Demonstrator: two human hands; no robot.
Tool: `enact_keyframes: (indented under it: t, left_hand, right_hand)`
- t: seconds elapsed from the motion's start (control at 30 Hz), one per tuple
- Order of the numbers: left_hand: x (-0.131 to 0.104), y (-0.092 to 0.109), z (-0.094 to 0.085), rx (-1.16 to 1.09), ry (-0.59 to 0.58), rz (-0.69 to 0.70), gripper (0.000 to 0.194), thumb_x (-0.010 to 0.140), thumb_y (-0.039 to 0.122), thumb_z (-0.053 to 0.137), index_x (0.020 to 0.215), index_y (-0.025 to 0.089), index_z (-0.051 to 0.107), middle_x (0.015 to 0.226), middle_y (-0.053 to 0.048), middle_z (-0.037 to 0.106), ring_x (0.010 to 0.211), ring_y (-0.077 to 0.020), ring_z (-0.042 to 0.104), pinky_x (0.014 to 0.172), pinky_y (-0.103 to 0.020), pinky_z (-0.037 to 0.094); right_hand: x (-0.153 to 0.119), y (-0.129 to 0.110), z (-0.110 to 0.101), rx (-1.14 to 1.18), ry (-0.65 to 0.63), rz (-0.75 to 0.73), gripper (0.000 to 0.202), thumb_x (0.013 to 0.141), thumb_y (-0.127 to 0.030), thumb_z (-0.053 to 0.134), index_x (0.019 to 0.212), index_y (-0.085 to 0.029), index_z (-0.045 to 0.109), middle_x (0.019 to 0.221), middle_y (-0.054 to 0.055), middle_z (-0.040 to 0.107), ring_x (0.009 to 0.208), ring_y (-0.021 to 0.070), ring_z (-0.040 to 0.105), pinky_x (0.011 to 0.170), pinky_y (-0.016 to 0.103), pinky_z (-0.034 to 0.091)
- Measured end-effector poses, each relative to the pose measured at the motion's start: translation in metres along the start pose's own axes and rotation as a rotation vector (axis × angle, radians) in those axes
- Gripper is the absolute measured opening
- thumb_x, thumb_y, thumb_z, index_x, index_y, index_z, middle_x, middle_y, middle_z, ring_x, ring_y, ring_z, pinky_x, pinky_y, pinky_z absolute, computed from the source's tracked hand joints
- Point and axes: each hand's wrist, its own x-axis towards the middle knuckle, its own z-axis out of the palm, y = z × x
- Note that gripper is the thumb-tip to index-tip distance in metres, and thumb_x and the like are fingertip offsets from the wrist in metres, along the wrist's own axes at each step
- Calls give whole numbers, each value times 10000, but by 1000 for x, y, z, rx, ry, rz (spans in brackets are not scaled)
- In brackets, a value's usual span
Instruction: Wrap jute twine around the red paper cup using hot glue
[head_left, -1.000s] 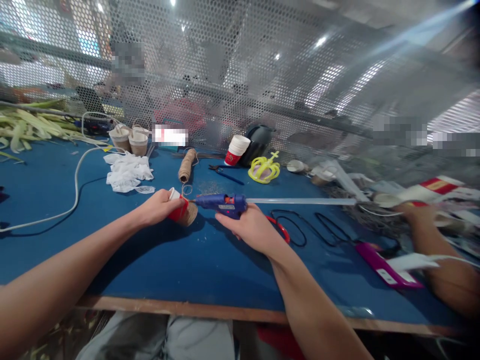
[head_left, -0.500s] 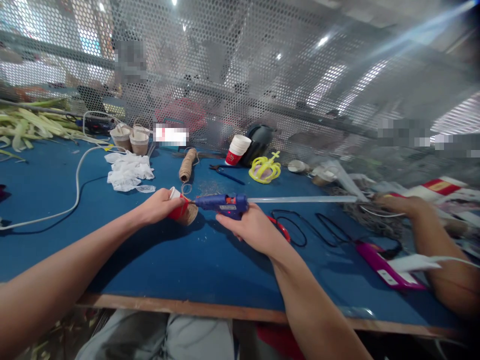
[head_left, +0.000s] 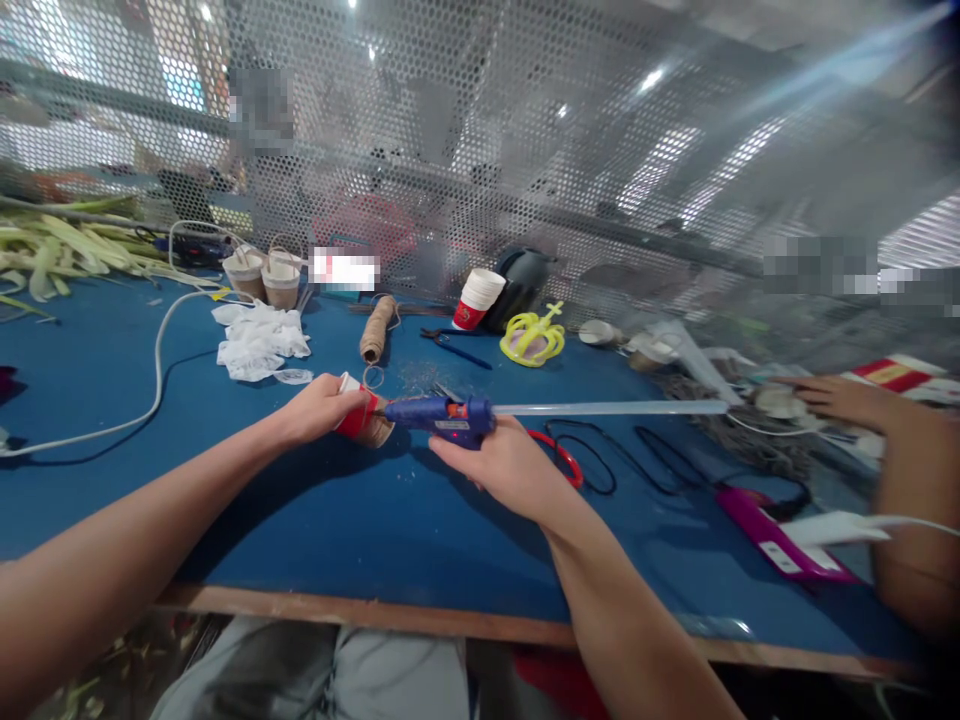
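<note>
My left hand (head_left: 326, 408) is closed around a red and white paper cup (head_left: 349, 420), held tilted above the table. Brown twine covers the cup's lower end. In my right hand (head_left: 499, 455) is a blue hot glue gun (head_left: 442, 418), gripped by its handle. A long clear glue stick (head_left: 607, 408) juts out of its back to the right. The gun's nozzle points left and meets the cup at the twine's edge, though I cannot tell whether it touches. Behind the cup lies a roll of twine (head_left: 375, 332), with a strand looping toward the cup.
Beyond my hands are blue-handled pliers (head_left: 457, 347), stacked paper cups (head_left: 478, 298), a yellow crown (head_left: 532, 338) and a white crumpled cloth or plastic (head_left: 259, 340). A purple power strip (head_left: 780, 535) lies right, near another person's hand (head_left: 840, 398). The wooden table edge (head_left: 360, 612) runs in front.
The glue gun's back end and stick have dipped slightly, with the nozzle still at the cup. At the right, the other person's hand has shifted right and its fingers have spread.
</note>
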Motion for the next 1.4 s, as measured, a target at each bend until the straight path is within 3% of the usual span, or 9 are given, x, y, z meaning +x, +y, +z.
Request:
enact_keyframes:
  t: [0.23, 0.47, 0.6, 1.0, 1.2, 1.4]
  left_hand:
    - [2, -5, -1, 7, -17, -5, 299, 648, 383, 467, 638, 104, 577, 489, 41, 415, 456, -83, 315, 447, -218, 231]
    - [2, -7, 0, 47, -7, 55, 305, 676, 398, 466, 495, 161, 397, 462, 60, 313, 443, -69, 258, 423, -215, 183]
    - [3, -6, 0, 55, -3, 45, 282, 681, 379, 460, 525, 143, 456, 462, 57, 321, 442, -70, 259, 418, -215, 178]
    - [2, -4, 0, -49, -34, 7, 255, 650, 337, 468, 589, 114, 577, 497, 4, 508, 472, -105, 416, 458, -220, 301]
    - [3, -6, 0, 30, 8, 23, 288, 654, 403, 489, 548, 137, 508, 451, 47, 384, 427, -76, 299, 415, -215, 201]
    - [2, -8, -1, 108, 7, 56, 307, 693, 401, 449, 502, 170, 385, 461, 58, 319, 432, -70, 257, 419, -220, 180]
  right_hand:
    - [-1, -1, 0, 0, -17, -28, 177, 705, -257, 526, 546, -180, 508, 553, -22, 553, 539, 108, 489, 546, 211, 382]
    - [5, 7, 1, -30, 37, 11, 174, 709, -290, 515, 576, -178, 526, 498, -13, 530, 541, 132, 508, 560, 234, 392]
    - [5, 7, 1, -9, 37, -19, 139, 706, -276, 508, 636, -168, 559, 605, 7, 582, 583, 133, 522, 587, 236, 401]
    - [-4, 0, 3, -83, -30, -60, 163, 718, -276, 505, 589, -179, 533, 575, -20, 567, 559, 115, 501, 561, 214, 385]
    - [0, 4, 3, -83, 61, -32, 160, 702, -296, 516, 601, -176, 542, 552, -14, 555, 551, 124, 496, 556, 230, 384]
    - [3, 2, 1, -38, 56, 35, 198, 700, -283, 503, 530, -184, 491, 438, -32, 485, 481, 114, 473, 520, 227, 380]
